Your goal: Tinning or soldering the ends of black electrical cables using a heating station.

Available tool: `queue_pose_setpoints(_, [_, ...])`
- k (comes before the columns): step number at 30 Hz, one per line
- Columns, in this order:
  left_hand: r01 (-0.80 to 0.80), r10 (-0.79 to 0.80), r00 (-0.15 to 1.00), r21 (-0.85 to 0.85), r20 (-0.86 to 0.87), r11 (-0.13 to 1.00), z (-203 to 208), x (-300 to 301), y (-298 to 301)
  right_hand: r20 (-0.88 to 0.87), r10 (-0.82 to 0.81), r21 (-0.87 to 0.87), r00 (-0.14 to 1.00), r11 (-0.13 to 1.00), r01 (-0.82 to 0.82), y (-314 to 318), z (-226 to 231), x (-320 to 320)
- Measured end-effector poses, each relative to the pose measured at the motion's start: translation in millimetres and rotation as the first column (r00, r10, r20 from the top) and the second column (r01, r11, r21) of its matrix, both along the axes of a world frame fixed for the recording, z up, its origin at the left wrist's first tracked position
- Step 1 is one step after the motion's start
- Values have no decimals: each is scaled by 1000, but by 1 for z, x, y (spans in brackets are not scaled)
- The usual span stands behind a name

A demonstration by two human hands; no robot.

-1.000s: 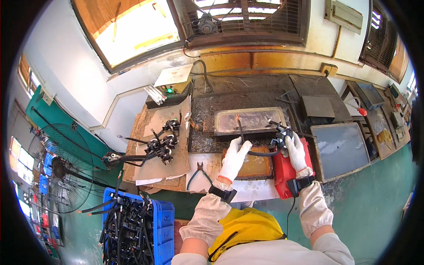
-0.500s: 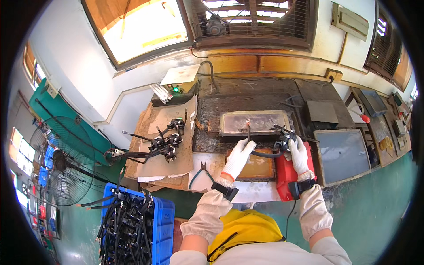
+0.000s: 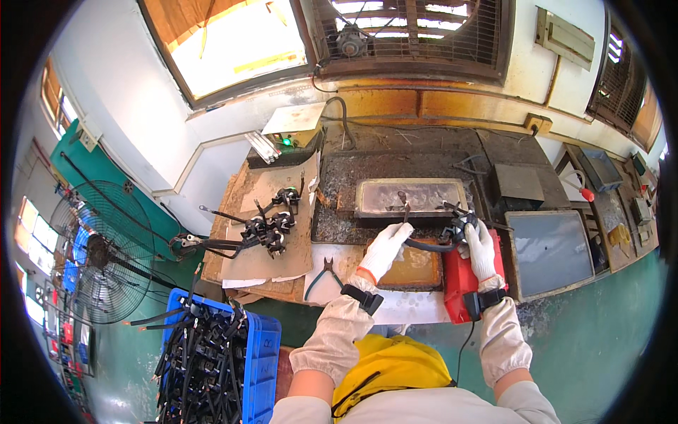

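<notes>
My left hand (image 3: 387, 249), in a white glove, pinches a thick black cable (image 3: 429, 246) close to its end. The cable's tip points away from me, at the surface of a rectangular pot of silvery metal (image 3: 374, 196); whether it touches the metal I cannot tell. The cable bends to the right into a black moulded part (image 3: 458, 230) with further short leads. My right hand (image 3: 482, 254), also gloved, is closed around that part, above a red box (image 3: 455, 283). Under the cable lies a shallow tray of amber material (image 3: 409, 268).
Cutting pliers (image 3: 326, 274) lie left of my left hand. Several similar black cable assemblies (image 3: 268, 230) rest on cardboard. A blue crate (image 3: 263, 360) full of them stands at lower left, near a fan (image 3: 99, 251). A grey-surfaced tray (image 3: 551, 251) is at right.
The cable tip, coppery orange before, now looks darker and greyer. It sits slightly farther right over the pot. Both hands keep their hold; the whole view has shifted a little.
</notes>
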State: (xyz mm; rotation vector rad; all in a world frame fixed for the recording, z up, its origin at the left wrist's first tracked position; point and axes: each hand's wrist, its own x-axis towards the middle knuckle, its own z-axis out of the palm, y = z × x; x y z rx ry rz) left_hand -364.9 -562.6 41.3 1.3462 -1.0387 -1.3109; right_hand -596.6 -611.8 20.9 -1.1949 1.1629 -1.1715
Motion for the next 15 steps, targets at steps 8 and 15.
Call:
queue_pose_setpoints(8, [57, -50, 995, 67, -92, 996, 12, 2, -7, 41, 2, -12, 999, 1000, -1, -2, -4, -2])
queue_pose_setpoints(15, [62, -53, 994, 98, -90, 993, 18, 1, -4, 53, -33, -17, 998, 999, 34, -2, -6, 0])
